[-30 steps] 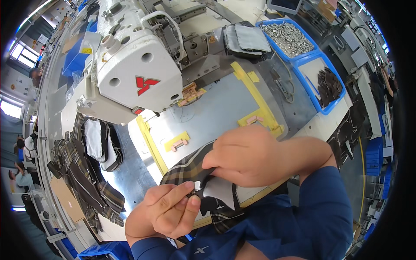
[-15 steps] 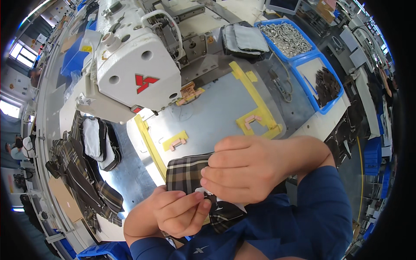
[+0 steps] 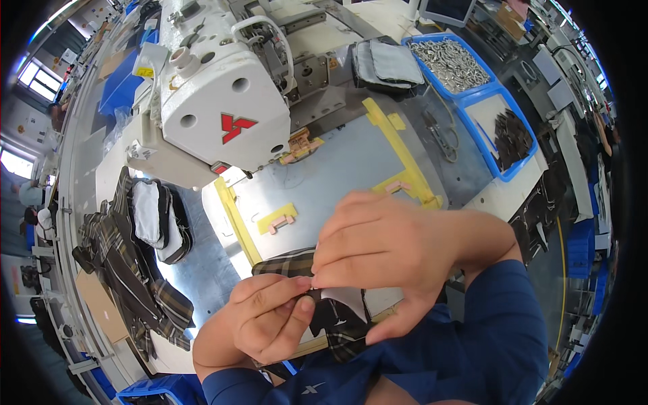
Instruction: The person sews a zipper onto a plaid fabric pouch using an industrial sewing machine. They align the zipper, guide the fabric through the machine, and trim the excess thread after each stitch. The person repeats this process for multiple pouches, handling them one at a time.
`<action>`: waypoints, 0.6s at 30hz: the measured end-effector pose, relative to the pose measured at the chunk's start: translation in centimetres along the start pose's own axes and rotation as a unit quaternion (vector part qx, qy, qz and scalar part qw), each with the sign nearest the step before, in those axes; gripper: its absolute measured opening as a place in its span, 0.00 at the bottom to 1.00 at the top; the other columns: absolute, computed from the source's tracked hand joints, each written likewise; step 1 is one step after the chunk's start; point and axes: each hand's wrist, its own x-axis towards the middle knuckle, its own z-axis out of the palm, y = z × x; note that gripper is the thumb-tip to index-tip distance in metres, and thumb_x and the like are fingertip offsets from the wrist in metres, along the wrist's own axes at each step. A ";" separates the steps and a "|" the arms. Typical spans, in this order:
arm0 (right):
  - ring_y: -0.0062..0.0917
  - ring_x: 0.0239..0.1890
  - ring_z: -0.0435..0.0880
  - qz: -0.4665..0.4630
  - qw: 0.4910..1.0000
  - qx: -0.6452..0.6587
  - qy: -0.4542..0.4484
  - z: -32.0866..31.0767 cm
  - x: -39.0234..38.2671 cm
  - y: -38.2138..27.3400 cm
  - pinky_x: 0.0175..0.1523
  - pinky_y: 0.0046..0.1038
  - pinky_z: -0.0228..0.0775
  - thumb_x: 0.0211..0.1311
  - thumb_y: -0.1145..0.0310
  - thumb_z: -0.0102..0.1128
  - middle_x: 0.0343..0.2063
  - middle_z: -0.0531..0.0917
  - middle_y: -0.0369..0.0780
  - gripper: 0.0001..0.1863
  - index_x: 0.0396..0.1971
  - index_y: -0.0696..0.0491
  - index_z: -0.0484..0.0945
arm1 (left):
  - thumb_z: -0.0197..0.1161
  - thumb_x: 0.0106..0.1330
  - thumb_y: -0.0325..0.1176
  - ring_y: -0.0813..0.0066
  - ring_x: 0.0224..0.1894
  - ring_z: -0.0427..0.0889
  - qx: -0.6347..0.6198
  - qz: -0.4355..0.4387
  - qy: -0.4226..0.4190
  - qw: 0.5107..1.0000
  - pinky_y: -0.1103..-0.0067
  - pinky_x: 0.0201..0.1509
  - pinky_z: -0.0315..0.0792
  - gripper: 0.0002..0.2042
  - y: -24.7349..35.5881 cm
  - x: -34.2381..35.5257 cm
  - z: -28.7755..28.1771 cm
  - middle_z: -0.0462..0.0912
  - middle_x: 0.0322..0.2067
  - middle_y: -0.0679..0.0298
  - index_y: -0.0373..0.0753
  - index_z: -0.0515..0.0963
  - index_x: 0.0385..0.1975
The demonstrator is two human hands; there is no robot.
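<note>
A brown plaid fabric piece point(image 3: 283, 264) with a white and black underside lies close in front of me, partly hidden by my hands. My left hand point(image 3: 270, 317) pinches at its edge, thumb against bent fingers. From the right my right hand point(image 3: 385, 253) reaches over the cloth, its fingers bent together and its thumb lower down, apart from them. The fingertips of both hands meet at the cloth; any small thing between them is too hidden to name. Beyond the hands is the metal work plate point(image 3: 337, 182) with yellow tape strips and small pink blocks.
A white sewing machine point(image 3: 223, 115) stands at the far left of the plate. Stacked fabric pieces point(image 3: 150, 212) and plaid cloth point(image 3: 128, 270) lie left. Far right are blue trays, one with metal parts point(image 3: 451, 64), one with dark cloth strips point(image 3: 513, 138); another stack point(image 3: 385, 61) lies beside them.
My right hand's thumb has come out below, away from its fingers. My left hand has shifted slightly up and left, and more of the cloth's white underside shows.
</note>
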 end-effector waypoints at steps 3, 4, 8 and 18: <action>0.31 0.38 0.83 -0.005 0.998 -0.064 0.010 1.0 -0.7 -0.1 0.42 0.33 0.73 0.56 0.68 0.67 0.32 0.81 0.37 0.09 0.35 0.56 0.81 | 0.73 0.52 0.17 0.56 0.42 0.88 0.012 -0.009 -0.009 1.000 0.70 0.40 0.81 0.11 0.2 0.3 0.1 0.77 0.33 0.61 0.31 0.82 0.35; 0.31 0.37 0.83 -0.019 0.995 -0.102 0.010 1.2 -1.0 0.0 0.42 0.33 0.73 0.56 0.69 0.67 0.31 0.81 0.38 0.09 0.35 0.57 0.81 | 0.74 0.52 0.18 0.56 0.42 0.88 0.017 -0.016 -0.014 1.000 0.70 0.40 0.81 0.11 0.3 0.5 0.0 0.78 0.33 0.61 0.32 0.82 0.35; 0.30 0.35 0.82 -0.068 0.988 -0.135 0.045 1.3 -1.0 0.2 0.40 0.31 0.73 0.56 0.69 0.66 0.30 0.81 0.38 0.09 0.34 0.58 0.82 | 0.81 0.54 0.33 0.58 0.38 0.85 0.036 -0.124 -0.011 0.992 0.67 0.37 0.80 0.16 1.2 1.2 -1.5 0.80 0.34 0.62 0.39 0.80 0.38; 0.27 0.32 0.85 -0.114 0.985 -0.127 0.021 0.9 -0.9 -0.3 0.36 0.28 0.73 0.62 0.74 0.68 0.34 0.87 0.40 0.05 0.35 0.58 0.87 | 0.79 0.46 0.23 0.63 0.36 0.90 -0.176 -0.326 0.061 0.927 0.74 0.42 0.83 0.11 0.8 2.3 -3.5 0.90 0.37 0.55 0.36 0.89 0.31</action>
